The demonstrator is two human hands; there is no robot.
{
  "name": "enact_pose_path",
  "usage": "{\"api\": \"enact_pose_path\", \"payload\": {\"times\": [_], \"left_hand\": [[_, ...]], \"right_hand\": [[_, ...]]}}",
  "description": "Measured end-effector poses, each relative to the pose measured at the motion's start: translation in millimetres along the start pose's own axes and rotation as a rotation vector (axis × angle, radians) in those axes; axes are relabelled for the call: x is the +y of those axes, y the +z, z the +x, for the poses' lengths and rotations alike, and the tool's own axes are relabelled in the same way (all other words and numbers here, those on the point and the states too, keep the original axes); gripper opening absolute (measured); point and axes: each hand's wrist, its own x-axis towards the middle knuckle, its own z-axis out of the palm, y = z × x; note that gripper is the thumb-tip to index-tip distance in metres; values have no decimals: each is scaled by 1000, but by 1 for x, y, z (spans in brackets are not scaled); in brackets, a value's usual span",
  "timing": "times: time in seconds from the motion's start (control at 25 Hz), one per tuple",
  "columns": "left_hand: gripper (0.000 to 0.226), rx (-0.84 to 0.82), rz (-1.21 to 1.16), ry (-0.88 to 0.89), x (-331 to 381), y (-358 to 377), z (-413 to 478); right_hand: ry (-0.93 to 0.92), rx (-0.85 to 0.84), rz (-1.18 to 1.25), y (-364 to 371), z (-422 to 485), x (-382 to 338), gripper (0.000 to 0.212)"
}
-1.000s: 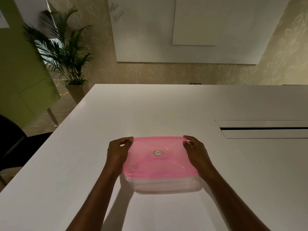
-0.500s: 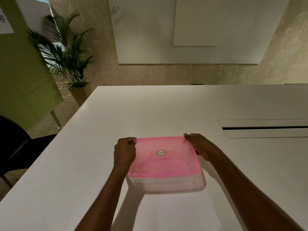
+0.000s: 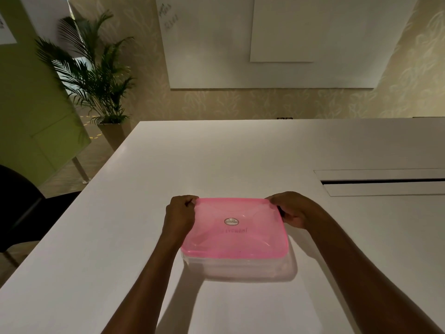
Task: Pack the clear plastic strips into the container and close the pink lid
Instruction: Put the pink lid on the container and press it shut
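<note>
The left hand (image 3: 180, 214) curls its fingers over the pink lid (image 3: 240, 242) at its 10 o'clock corner, and the right hand (image 3: 292, 209) grips the 2 o'clock corner likewise. The lid (oval sticker (image 3: 231, 221) at its centre) lies flat on the clear container (image 3: 231, 266), which stands on the white worktop (image 3: 216, 153) toward 6 o'clock.

This looks like an office meeting room: a large white counter (image 3: 240, 153) of conference size carries a recessed cable hatch (image 3: 385, 182) with a dark slot in its top. A wide whiteboard (image 3: 216, 44) with faint handwriting hangs on the leaf-patterned wallpaper (image 3: 240, 104) behind it. A potted palm (image 3: 96, 75), a green partition panel (image 3: 31, 104) and a dark chair (image 3: 16, 201) stand at the left.
</note>
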Motion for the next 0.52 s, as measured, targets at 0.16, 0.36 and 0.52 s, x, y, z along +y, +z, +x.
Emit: {"api": "enact_pose_path", "payload": {"times": [0.16,0.36,0.52], "left_hand": [[43,56,271,298,4,4,-6],[54,-292,653,601,8,10,-3],[59,-390,731,569,3,11,7]], "right_hand": [[-30,-11,-7,-2,3,2,28],[-109,38,-97,-3,7,9,35],[-128,121,-340,2,-22,23,51]]}}
